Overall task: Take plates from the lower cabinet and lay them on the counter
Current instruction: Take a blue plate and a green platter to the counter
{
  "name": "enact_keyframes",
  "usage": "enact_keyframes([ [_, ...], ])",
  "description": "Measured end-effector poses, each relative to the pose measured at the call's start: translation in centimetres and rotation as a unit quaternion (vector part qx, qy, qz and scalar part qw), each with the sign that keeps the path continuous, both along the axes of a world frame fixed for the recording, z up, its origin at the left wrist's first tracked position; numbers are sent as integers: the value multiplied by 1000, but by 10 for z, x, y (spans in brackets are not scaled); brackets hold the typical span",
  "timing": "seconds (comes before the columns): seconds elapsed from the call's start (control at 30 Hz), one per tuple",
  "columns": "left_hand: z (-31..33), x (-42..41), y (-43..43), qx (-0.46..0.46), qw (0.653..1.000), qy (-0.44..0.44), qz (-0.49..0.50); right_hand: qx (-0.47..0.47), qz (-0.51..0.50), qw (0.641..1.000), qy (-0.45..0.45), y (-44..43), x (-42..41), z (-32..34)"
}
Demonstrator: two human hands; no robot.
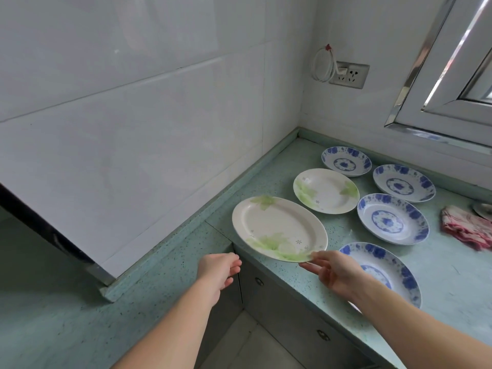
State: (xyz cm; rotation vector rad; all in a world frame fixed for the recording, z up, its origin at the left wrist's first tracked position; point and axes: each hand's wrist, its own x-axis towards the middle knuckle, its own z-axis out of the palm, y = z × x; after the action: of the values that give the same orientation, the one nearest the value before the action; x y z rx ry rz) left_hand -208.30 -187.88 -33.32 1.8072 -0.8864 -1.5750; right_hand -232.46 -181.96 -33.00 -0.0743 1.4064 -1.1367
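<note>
A large oval white plate with green leaf print (277, 228) rests at the counter's inner corner, its near rim pinched by my right hand (334, 271). My left hand (219, 272) hovers just left of it near the counter edge, fingers loosely curled and holding nothing. Behind the oval plate lies a smaller green-print plate (326, 190). Several blue-and-white plates are spread on the green speckled counter (450, 272): one at the back (346, 161), one far right (404, 186), one in the middle (392, 218), and a near one (383, 272) partly under my right forearm.
A pink-and-white cloth (466, 227) lies at the right edge of the counter. Grey lower cabinet doors with round knobs (323, 335) sit below the counter front. A wall socket with a coiled white cable (348, 74) and a window frame (436, 102) are above.
</note>
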Motion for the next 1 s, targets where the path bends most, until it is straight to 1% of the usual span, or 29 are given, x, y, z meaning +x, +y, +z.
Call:
enact_keyframes([
  [0.3,8,-26,-4,-8,999,28,15,19,57,997,44,-16,-19,7],
  [0.57,14,-43,-5,-15,1000,26,2,69,92,987,113,-35,-23,3],
  [0.77,14,-41,-5,-17,1000,17,13,101,143,963,206,-46,-18,-7],
  [1.0,13,-39,-7,-12,999,18,24,128,149,950,245,-58,-16,-24],
])
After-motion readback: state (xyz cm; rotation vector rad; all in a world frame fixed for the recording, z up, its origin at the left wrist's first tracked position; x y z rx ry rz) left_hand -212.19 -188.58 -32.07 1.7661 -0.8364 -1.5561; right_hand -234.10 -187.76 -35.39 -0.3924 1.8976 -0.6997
